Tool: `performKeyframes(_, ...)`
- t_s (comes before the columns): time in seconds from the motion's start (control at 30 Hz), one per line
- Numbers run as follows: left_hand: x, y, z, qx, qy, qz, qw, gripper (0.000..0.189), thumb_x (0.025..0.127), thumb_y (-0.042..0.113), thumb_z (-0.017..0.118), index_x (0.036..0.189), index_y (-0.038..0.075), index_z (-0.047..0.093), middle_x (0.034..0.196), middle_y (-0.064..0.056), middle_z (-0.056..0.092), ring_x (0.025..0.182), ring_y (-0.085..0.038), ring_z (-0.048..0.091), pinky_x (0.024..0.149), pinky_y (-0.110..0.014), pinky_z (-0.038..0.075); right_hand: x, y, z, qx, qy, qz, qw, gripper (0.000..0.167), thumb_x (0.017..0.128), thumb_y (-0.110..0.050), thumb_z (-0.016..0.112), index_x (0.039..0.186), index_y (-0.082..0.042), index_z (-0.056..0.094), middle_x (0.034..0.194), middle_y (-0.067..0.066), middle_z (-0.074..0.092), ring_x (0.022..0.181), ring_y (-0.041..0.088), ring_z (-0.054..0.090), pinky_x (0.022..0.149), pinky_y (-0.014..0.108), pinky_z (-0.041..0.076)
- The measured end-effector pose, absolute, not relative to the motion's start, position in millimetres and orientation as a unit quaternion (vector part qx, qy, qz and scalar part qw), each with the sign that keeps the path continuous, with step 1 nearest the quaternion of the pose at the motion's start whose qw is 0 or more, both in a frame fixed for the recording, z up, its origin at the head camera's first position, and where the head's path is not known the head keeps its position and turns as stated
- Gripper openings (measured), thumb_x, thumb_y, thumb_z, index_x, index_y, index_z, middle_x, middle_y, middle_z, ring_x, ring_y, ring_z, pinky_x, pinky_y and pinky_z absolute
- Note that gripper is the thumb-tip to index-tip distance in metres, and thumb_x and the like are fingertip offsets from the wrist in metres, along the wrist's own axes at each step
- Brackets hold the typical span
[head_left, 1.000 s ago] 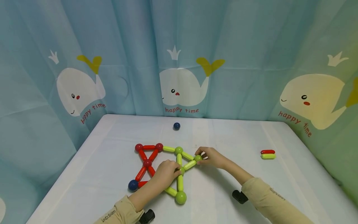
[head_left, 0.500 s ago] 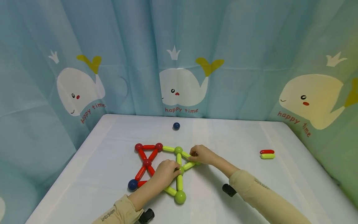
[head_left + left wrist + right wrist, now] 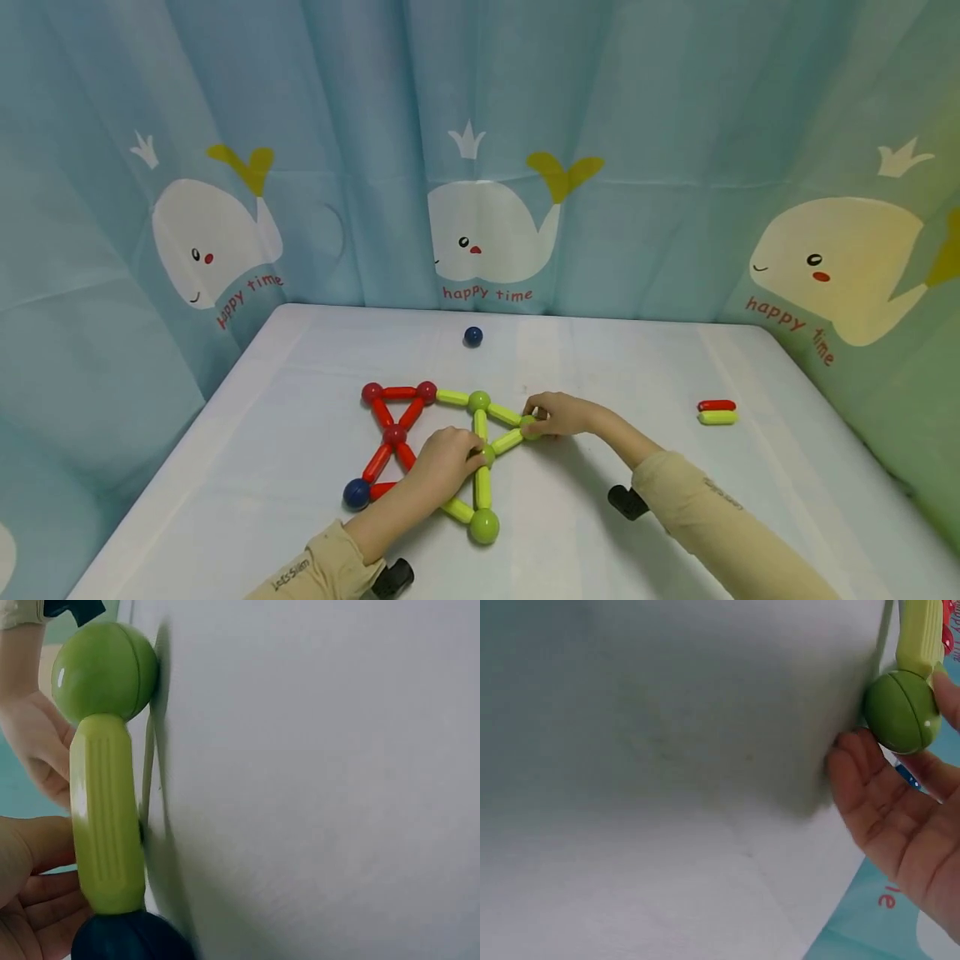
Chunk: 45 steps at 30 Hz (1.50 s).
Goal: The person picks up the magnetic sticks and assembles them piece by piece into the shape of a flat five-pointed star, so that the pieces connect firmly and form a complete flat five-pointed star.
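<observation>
A flat figure of magnetic rods and balls lies on the white table. Its left part has red rods, red balls (image 3: 394,435) and a dark blue ball (image 3: 356,494); lime rods (image 3: 482,489) and green balls (image 3: 484,527) form the right part. My left hand (image 3: 442,462) holds the middle green ball (image 3: 489,456), its forearm covering part of the figure. With thumb and fingers my right hand (image 3: 564,414) pinches the rightmost green ball (image 3: 529,427), where two lime rods meet. In the left wrist view a lime rod (image 3: 109,817) joins a green ball to a dark blue ball (image 3: 131,937).
Toward the back edge sits a loose dark blue ball (image 3: 473,337). A red rod (image 3: 716,406) and a lime rod (image 3: 717,417) lie side by side at the right. Behind the table (image 3: 615,358) hangs a blue curtain (image 3: 660,250) with whales.
My right hand slid left from the rightmost green ball over the adjoining lime rods, then came back right to that ball. The left hand has stayed in place.
</observation>
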<state>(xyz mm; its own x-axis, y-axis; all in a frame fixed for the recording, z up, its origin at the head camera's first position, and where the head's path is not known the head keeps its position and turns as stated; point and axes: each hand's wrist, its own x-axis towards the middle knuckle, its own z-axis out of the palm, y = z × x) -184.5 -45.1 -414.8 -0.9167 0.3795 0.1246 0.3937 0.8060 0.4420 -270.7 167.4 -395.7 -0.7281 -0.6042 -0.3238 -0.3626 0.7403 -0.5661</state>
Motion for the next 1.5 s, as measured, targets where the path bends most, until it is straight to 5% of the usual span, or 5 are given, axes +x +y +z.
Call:
performKeyframes(0.3,-154.8,-35.1,-413.7,-0.230,-0.967,-0.092,-0.063,0.075,0.087,0.044,0.062,0.139,-0.005,0.040,0.140,-0.023,0.046,0.121,-0.031,0.055,0.095,-0.039,0.048,-265.5,171.0,-398.4,-0.297,0.905,-0.228,0.203,0.029,0.093,-0.022,0.058,0.111,0.001,0.059,0.085,0.007,0.064,0.067,0.010,0.055,0.061,0.024,0.046)
performKeyframes(0.63,-148.3,-39.7,-407.4,-0.262,-0.948,-0.118,-0.135,0.072,0.090,0.038,0.059,0.146,0.004,0.030,0.153,-0.015,0.029,0.139,-0.034,0.032,0.108,-0.049,0.033,-243.8,183.9,-396.7,-0.296,0.921,-0.199,0.160,0.022,0.089,-0.021,0.063,0.099,-0.001,0.063,0.080,0.000,0.058,0.072,0.008,0.047,0.064,0.023,0.042)
performKeyframes(0.83,-129.6,-45.5,-398.4,-0.334,-0.932,-0.087,-0.111,0.049,0.086,0.043,0.064,0.130,0.026,0.056,0.140,-0.004,0.049,0.129,-0.027,0.045,0.101,-0.046,0.043,-220.7,193.6,-394.0,-0.304,0.917,-0.197,0.169,0.021,0.088,-0.023,0.064,0.091,-0.003,0.063,0.070,-0.004,0.050,0.064,0.005,0.040,0.057,0.021,0.035)
performKeyframes(1.07,-116.1,-48.3,-398.5,-0.411,-0.906,-0.065,-0.074,0.020,0.079,0.030,0.075,0.099,0.026,0.073,0.087,0.012,0.056,0.074,-0.001,0.044,0.065,-0.014,0.041,-210.9,203.0,-393.7,-0.291,0.924,-0.203,0.146,0.018,0.086,-0.022,0.068,0.084,-0.006,0.060,0.067,-0.005,0.048,0.060,0.004,0.037,0.053,0.019,0.033)
performKeyframes(1.5,-128.0,-69.4,-396.3,-0.392,-0.916,-0.067,-0.047,0.014,0.079,0.013,0.074,0.091,0.019,0.073,0.080,0.011,0.054,0.070,-0.002,0.044,0.062,-0.015,0.044,-186.6,193.1,-395.3,-0.355,0.924,-0.128,0.057,0.029,0.078,-0.011,0.075,0.078,-0.010,0.046,0.065,-0.005,0.042,0.058,0.002,0.031,0.052,0.017,0.030)
